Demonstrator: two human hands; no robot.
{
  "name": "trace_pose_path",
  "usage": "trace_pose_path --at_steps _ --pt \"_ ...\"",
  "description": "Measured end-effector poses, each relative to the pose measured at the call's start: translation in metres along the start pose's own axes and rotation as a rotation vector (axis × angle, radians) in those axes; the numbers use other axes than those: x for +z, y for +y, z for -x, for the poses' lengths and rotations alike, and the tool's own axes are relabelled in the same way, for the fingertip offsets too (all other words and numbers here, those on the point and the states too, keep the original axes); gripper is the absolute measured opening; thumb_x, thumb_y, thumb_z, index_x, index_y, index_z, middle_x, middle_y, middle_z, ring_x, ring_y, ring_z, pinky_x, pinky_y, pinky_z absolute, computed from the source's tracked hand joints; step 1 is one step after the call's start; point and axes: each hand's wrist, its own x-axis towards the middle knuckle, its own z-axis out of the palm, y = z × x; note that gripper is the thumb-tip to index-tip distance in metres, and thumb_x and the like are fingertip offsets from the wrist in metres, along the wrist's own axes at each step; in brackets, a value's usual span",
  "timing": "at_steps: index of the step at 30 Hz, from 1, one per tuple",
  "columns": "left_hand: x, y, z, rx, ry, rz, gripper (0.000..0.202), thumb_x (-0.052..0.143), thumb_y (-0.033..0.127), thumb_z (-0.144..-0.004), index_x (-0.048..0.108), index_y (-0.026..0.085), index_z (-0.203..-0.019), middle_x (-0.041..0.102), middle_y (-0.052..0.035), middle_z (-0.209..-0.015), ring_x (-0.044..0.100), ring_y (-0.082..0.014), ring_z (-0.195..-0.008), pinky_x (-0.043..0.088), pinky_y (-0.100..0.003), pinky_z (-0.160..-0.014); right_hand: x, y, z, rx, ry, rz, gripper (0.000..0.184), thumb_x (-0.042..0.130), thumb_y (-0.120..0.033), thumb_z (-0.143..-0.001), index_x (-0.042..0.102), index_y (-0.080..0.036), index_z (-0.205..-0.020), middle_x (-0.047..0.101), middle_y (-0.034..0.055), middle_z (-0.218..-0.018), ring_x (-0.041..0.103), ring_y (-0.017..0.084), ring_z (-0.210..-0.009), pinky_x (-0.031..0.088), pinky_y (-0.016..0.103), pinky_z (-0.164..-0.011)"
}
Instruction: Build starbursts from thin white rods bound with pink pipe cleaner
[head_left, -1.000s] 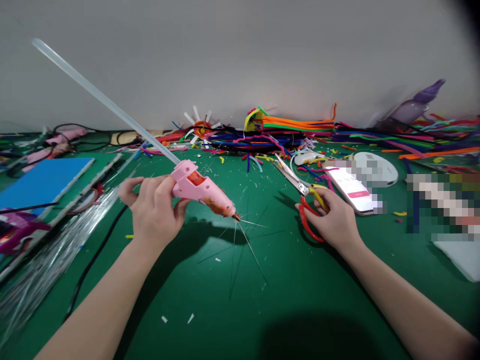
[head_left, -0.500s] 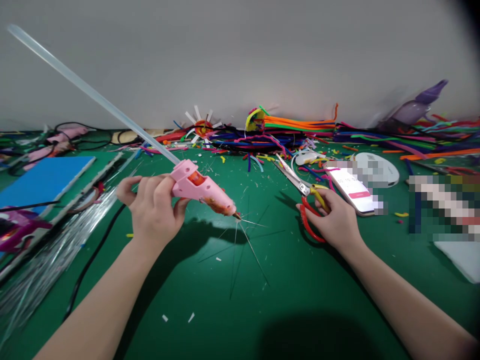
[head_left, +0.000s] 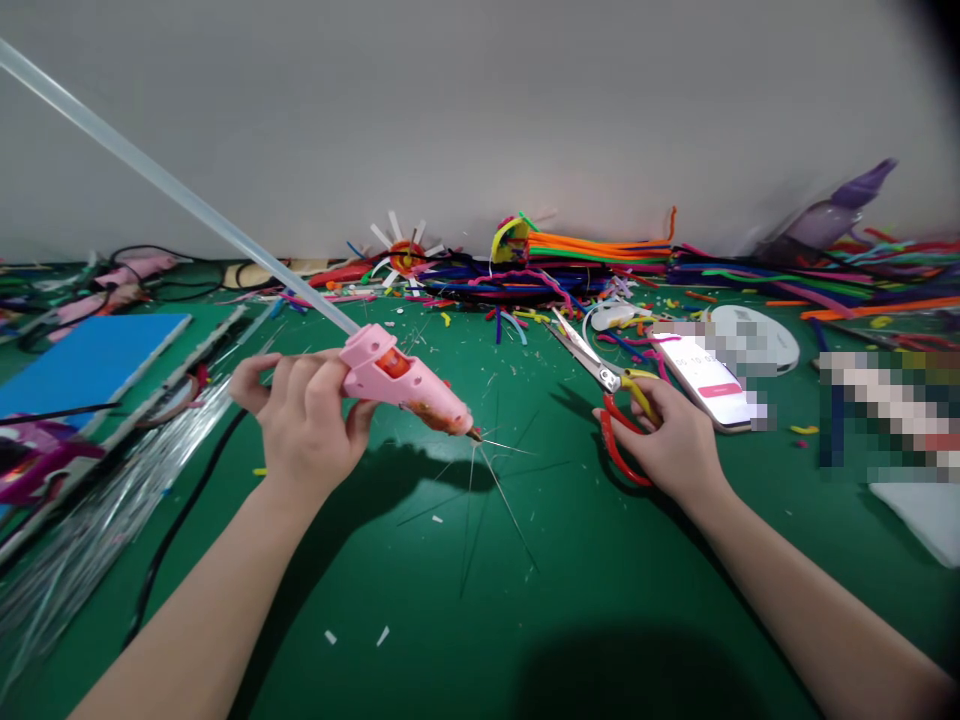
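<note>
My left hand [head_left: 311, 410] is wrapped round a pink hot glue gun [head_left: 405, 380], its nozzle tilted down to the right. A long translucent glue stick [head_left: 172, 190] runs out of the gun's back end toward the upper left. At the nozzle tip, several thin wires [head_left: 506, 500] spread outward and down toward the green table; whether they touch the nozzle I cannot tell. My right hand [head_left: 675, 440] grips scissors [head_left: 607, 380] with red and yellow handles, blades pointing to the upper left and resting low over the table.
A heap of coloured pipe cleaners [head_left: 600, 250] lies along the wall. To the right are a lit phone [head_left: 709, 380] and a white round object [head_left: 754, 338]. At left lie a blue board [head_left: 97, 360], clear strips [head_left: 127, 530] and a black cable [head_left: 187, 520].
The glue stick's rear end has swung slightly left and up, now leaving the frame. The glue gun has shifted a touch down at its back. My right hand and the scissors look unmoved.
</note>
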Motion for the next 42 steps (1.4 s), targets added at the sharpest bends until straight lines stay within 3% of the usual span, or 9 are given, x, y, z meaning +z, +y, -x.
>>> trace_pose_path --at_steps 8,14,22,29,34,42 --pt "0.0000 -0.0026 0.0026 -0.024 -0.001 -0.008 0.033 0.057 0.030 -0.078 0.036 0.024 -0.103 0.055 -0.0092 -0.101 0.053 -0.0260 -0.085 0.036 -0.054 -0.085 0.0008 -0.0003 0.0005 0.011 0.001 -0.013 0.043 0.066 -0.050 -0.069 0.058 -0.019 -0.098 0.055 0.0018 -0.072 0.054 0.016 -0.061 0.052 0.030 -0.059" --pt "-0.0005 -0.0013 0.0002 0.040 0.059 -0.034 0.041 0.056 0.030 -0.079 0.033 0.023 -0.112 0.055 -0.0108 -0.096 0.052 -0.0267 -0.082 0.038 -0.054 -0.083 0.0010 0.0009 0.0001 -0.006 0.000 -0.006 0.041 0.066 -0.048 -0.070 0.058 -0.020 -0.098 0.055 0.0016 -0.072 0.054 0.016 -0.062 0.052 0.030 -0.059" --pt "-0.0020 0.0000 0.0001 0.022 0.050 -0.024 0.050 0.058 0.029 -0.077 0.033 0.024 -0.120 0.057 -0.0112 -0.105 0.054 -0.0281 -0.089 0.036 -0.052 -0.085 0.0011 0.0005 0.0001 0.003 -0.008 -0.002 0.043 0.067 -0.049 -0.070 0.058 -0.019 -0.099 0.054 0.0011 -0.072 0.054 0.015 -0.061 0.051 0.028 -0.058" --pt "0.0048 -0.0004 -0.0042 0.094 0.239 0.010 0.053 0.058 0.030 -0.073 0.041 0.020 -0.123 0.060 -0.0079 -0.093 0.056 -0.0255 -0.080 0.036 -0.049 -0.086 0.0013 0.0028 -0.0006 -0.017 -0.001 0.031 0.042 0.066 -0.049 -0.069 0.058 -0.019 -0.097 0.056 0.0013 -0.073 0.054 0.015 -0.061 0.051 0.028 -0.058" --pt "0.0059 -0.0017 -0.0027 0.095 0.239 0.013 0.053 0.058 0.034 -0.073 0.042 0.019 -0.121 0.059 -0.0094 -0.092 0.056 -0.0273 -0.079 0.038 -0.049 -0.084 0.0011 0.0021 -0.0004 0.005 -0.014 0.009 0.044 0.066 -0.050 -0.069 0.059 -0.018 -0.098 0.056 0.0019 -0.073 0.055 0.015 -0.063 0.051 0.028 -0.059" --pt "0.0047 -0.0026 -0.0009 0.069 0.230 0.023 0.055 0.060 0.038 -0.073 0.039 0.026 -0.122 0.060 -0.0071 -0.093 0.057 -0.0279 -0.079 0.039 -0.052 -0.082 0.0015 0.0032 -0.0006 -0.024 0.002 0.051 0.043 0.064 -0.051 -0.070 0.059 -0.018 -0.098 0.059 0.0029 -0.075 0.055 0.015 -0.060 0.050 0.029 -0.058"
